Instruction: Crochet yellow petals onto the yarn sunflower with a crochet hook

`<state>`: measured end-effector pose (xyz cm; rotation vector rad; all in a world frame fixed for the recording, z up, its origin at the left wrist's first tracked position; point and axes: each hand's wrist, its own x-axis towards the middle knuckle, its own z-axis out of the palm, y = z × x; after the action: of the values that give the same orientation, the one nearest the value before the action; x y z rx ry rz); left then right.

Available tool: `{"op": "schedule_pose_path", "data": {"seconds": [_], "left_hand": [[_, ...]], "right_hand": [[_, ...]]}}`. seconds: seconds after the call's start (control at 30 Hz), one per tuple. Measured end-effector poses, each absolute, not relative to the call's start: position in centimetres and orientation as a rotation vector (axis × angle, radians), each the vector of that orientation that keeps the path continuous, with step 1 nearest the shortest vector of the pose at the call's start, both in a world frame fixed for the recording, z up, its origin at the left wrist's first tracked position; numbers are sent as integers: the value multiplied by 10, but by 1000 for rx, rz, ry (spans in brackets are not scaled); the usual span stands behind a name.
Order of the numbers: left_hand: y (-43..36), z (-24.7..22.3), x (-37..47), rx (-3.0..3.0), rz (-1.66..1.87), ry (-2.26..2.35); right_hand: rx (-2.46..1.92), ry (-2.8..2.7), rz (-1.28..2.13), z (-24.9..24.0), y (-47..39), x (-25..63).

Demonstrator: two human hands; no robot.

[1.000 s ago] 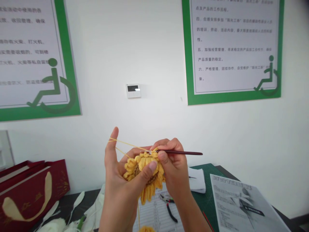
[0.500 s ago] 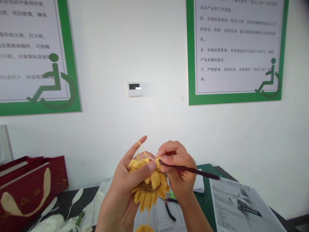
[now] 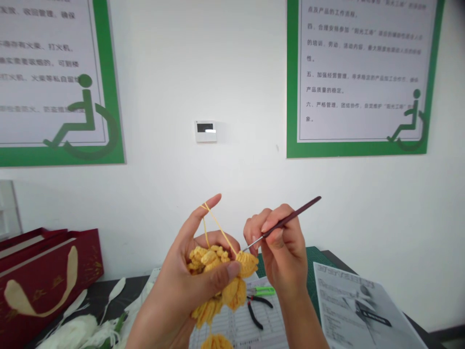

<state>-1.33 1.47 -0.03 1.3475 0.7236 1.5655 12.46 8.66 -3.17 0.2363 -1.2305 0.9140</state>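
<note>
Left hand (image 3: pixel 189 286): coming up from the bottom centre of the frame, palm turned toward the camera. The thumb is pressing across the front of the crocheted flower (image 3: pixel 218 278) and the other fingers are curling in behind it, so it's pinching the piece. The index finger is sticking straight up toward mid-frame, with the yellow yarn (image 3: pixel 218 227) looping over its tip.

Right hand (image 3: pixel 285 254): sitting just right of centre, wrist angling in from the bottom edge. Fingers are clenching round the crochet hook (image 3: pixel 286 220) in a pencil-ish grip, thumb and forefinger pinching the shaft.

Crochet hook: dark red handle is pointing up and to the right, the thin metal end is slanting down-left and touching the top edge of the flower.

Crocheted flower: hanging in the lower centre of the frame, held up off the table, yellow petals drooping below the thumb. Can't really tell what the middle looks like from here.

Yellow yarn: running taut from the raised fingertip down to the spot where the hook tip is meeting the petals.

Pliers (image 3: pixel 254 310): lying on a printed sheet (image 3: pixel 241 329) on the table, right under the hands, next to something small and green.

Red box (image 3: pixel 47 276): sitting at the lower left.

Posters (image 3: pixel 363 77): hanging on the white wall, upper left and upper right.
</note>
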Motion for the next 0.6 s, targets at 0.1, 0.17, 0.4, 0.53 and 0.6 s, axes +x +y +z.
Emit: {"op": "schedule_pose_path", "data": {"seconds": [0.1, 0.17, 0.4, 0.53, 0.6], "left_hand": [[13, 0, -15, 1375, 1508, 722], [12, 0, -16, 1392, 1511, 740], [11, 0, -10, 1363, 1651, 782], [11, -1, -8, 1355, 1608, 773], [12, -1, -10, 1382, 1561, 769]], "right_hand": [[215, -1248, 1022, -30, 85, 126], [217, -1256, 1119, -29, 86, 124], [216, -1241, 1164, -33, 91, 118], [212, -1258, 1141, -31, 87, 121], [215, -1282, 1118, -29, 86, 123]]}}
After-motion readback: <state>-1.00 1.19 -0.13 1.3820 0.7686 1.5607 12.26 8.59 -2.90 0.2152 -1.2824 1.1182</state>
